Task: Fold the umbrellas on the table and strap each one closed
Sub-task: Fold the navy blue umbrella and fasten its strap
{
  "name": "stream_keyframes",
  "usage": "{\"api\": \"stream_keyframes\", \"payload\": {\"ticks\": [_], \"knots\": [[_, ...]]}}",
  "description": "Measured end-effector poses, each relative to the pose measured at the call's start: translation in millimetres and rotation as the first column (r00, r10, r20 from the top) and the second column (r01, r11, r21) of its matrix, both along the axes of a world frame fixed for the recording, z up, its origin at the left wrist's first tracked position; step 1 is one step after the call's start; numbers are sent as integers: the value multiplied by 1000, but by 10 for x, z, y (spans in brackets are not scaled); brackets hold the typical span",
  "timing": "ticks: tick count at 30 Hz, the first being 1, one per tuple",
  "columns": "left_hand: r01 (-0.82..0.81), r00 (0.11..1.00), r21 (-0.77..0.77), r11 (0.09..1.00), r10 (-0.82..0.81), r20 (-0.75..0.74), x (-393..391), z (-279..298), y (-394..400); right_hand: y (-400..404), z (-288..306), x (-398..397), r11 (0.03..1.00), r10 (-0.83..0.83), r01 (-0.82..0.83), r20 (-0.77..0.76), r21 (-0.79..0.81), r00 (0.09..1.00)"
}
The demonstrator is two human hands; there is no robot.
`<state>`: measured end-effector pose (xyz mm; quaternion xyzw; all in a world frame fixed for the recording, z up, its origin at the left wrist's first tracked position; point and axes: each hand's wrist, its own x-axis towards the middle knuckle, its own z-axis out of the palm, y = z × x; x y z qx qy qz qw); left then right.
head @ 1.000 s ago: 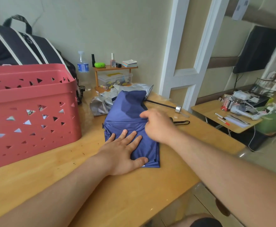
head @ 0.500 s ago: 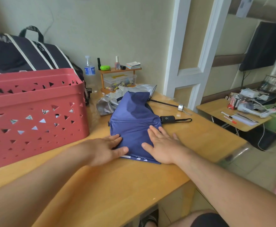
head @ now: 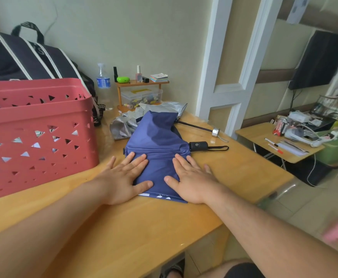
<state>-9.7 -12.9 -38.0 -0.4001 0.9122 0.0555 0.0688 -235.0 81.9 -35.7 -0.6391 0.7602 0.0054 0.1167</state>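
While both the left hand (head: 124,177) and right hand (head: 192,179) press flat, fingers spread, on the navy umbrella canopy (head: 158,149), smooth pleats outward before rolling toward the handle (head: 198,146) beyond the right fingertips.

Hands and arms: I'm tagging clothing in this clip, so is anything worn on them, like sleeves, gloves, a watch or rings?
Nothing shows. The left hand and right hand are bare, no gloves, and no rings are visible on the fingers. Both forearms are uncovered as far as the frame shows, with no watch or band at either wrist.
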Motion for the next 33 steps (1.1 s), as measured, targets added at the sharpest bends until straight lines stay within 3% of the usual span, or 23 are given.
{"api": "stream_keyframes", "payload": {"ticks": [4, 7, 9, 11, 13, 15, 21, 23, 26, 28, 30, 32, 33], "knots": [[-18, 1000, 18, 1000, 18, -7, 43, 6, 55, 1, 36, -24, 1000, 6, -7, 20, 27, 1000], [-18, 999, 32, 999, 19, -32, 28, 17, 64, -79, 266, 59, 997, 28, -19, -125, 68, 992], [-19, 999, 40, 999, 20, -34, 23, 18, 59, -165, 386, 237, 990, 81, -105, -231, -95, 970], [-16, 1000, 41, 999, 17, -24, 29, 10, 56, -222, 358, 402, 947, 180, -220, -180, -236, 967], [-17, 1000, 41, 999, 18, -20, 35, -6, 47, -212, 223, 405, 960, 236, -240, -44, -143, 971], [-20, 999, 39, 999, 21, -27, 37, -10, 45, -120, 104, 195, 984, 179, -179, -16, 10, 984], [-51, 998, 82, 995, 48, 33, -18, 292, 54, 77, 41, -193, 995, 102, -102, -32, 23, 994], [-123, 990, -10, 992, 122, -64, -130, 607, -11, 64, 15, -160, 995, 97, -97, -29, 12, 995], [-226, 886, -183, 957, 124, -447, -393, 891, -319, 54, -6, -188, 995, 101, -102, -20, -11, 995], [-311, 804, -96, 945, 208, -558, -560, 957, -559, 54, -12, -199, 994, 104, -105, -19, -13, 994], [-330, 753, 162, 930, 362, -549, -665, 997, -720, 53, -23, -192, 995, 103, -103, -14, -13, 995], [-276, 763, 314, 908, 406, -503, -727, 1000, -782, 57, -23, -193, 995, 98, -98, -7, -15, 995], [-254, 782, 292, 922, 373, -499, -734, 984, -808, 60, -24, -195, 995, 97, -97, -6, -14, 995]]}}
